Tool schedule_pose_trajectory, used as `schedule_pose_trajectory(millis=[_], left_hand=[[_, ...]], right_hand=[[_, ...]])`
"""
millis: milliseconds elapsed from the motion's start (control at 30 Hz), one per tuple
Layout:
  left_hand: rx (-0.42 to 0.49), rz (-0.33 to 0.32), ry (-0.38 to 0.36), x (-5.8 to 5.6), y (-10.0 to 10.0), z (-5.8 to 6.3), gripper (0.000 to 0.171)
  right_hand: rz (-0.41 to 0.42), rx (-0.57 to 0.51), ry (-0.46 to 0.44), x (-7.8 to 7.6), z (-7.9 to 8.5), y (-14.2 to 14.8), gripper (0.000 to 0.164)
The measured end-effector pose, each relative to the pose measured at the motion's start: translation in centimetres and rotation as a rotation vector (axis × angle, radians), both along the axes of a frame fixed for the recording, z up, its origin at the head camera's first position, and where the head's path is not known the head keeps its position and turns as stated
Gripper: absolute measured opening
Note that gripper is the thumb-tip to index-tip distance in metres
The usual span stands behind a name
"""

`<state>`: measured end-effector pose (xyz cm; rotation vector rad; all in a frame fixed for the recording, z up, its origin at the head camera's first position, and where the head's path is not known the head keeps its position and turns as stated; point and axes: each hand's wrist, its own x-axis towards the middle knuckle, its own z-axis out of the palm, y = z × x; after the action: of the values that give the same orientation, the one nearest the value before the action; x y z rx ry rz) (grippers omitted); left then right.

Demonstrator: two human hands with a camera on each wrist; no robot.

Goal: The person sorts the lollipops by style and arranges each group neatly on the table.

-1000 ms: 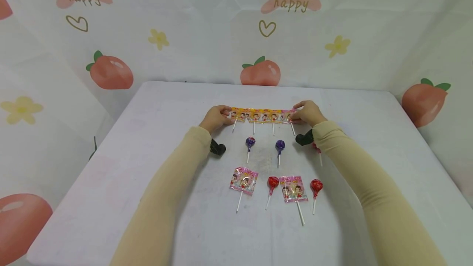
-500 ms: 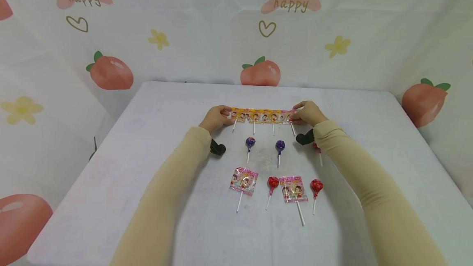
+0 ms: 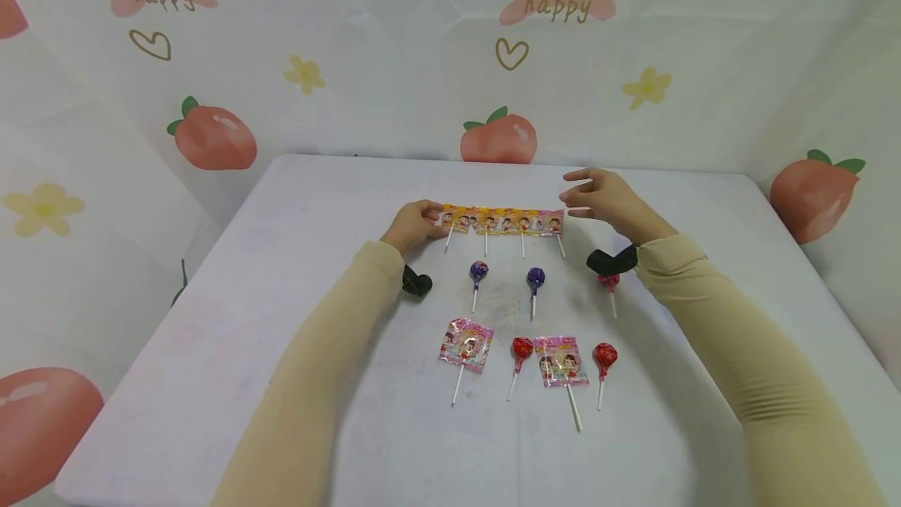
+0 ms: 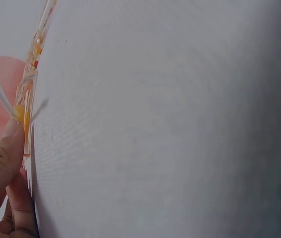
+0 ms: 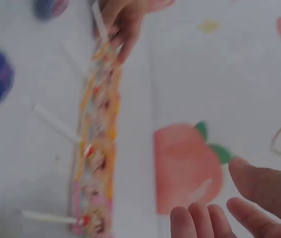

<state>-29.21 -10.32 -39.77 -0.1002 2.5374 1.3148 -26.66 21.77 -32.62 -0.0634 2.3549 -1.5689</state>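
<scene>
Several flat-wrapped lollipops (image 3: 505, 221), orange ones and a pink one at the right end, lie side by side in a row toward the table's back. My left hand (image 3: 414, 225) pinches the leftmost orange-wrapped lollipop (image 4: 20, 111) at its edge, thumb on top in the left wrist view. Up and to the right of the row, my right hand (image 3: 608, 198) hovers apart from it, fingers loosely spread and holding nothing. Two purple ball lollipops (image 3: 536, 278) lie in front of the row. A red ball lollipop (image 3: 609, 282) is partly hidden by the black wrist camera.
Nearest the front lie two pink-wrapped lollipops (image 3: 467, 345) alternating with two red ball lollipops (image 3: 522, 347). The white table (image 3: 246, 319) backs onto a white cloth (image 3: 394, 61) printed with peaches.
My right hand has let go of the pink-wrapped lollipop at the row's right end and moved up and right. The left hand stays at the left end.
</scene>
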Motion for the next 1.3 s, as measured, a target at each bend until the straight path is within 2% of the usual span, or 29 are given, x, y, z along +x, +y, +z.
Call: schedule_pose_trajectory(millis=[133, 233, 367, 500, 667, 800, 933, 1100, 1300], left_hand=[[0.004, 0.005, -0.003, -0.1, 0.0, -0.1, 0.05], [0.003, 0.015, -0.012, -0.2, 0.0, -0.2, 0.05], [0.003, 0.017, -0.012, -0.3, 0.0, -0.2, 0.05], [0.013, 0.005, 0.004, -0.2, -0.1, -0.3, 0.049], [0.013, -0.001, 0.014, -0.3, -0.1, -0.4, 0.049], [0.006, -0.003, 0.013, -0.3, -0.1, -0.4, 0.05], [0.005, -0.004, 0.008, -0.3, 0.0, -0.3, 0.05], [0.002, -0.006, 0.01, -0.3, 0.0, -0.4, 0.05], [-0.008, -0.011, 0.015, -0.2, 0.0, -0.3, 0.05]], right_hand=[[0.033, -0.035, 0.103, 2.2, 1.4, 0.4, 0.055], [0.052, -0.018, 0.174, 3.9, 2.1, 0.5, 0.054], [0.074, -0.013, 0.244, 6.0, 2.5, 0.7, 0.05], [0.11, 0.006, 0.291, 8.0, 2.2, 0.8, 0.048], [0.16, 0.085, 0.326, 9.9, 0.9, 0.8, 0.046], [0.214, 0.083, 0.355, 11.1, -0.6, 0.7, 0.043], [0.299, 0.076, 0.329, 12.3, -2.3, 0.5, 0.044], [0.405, 0.146, 0.283, 13.4, -4.3, 0.2, 0.047], [0.463, 0.191, 0.263, 14.3, -5.8, 0.2, 0.047]])
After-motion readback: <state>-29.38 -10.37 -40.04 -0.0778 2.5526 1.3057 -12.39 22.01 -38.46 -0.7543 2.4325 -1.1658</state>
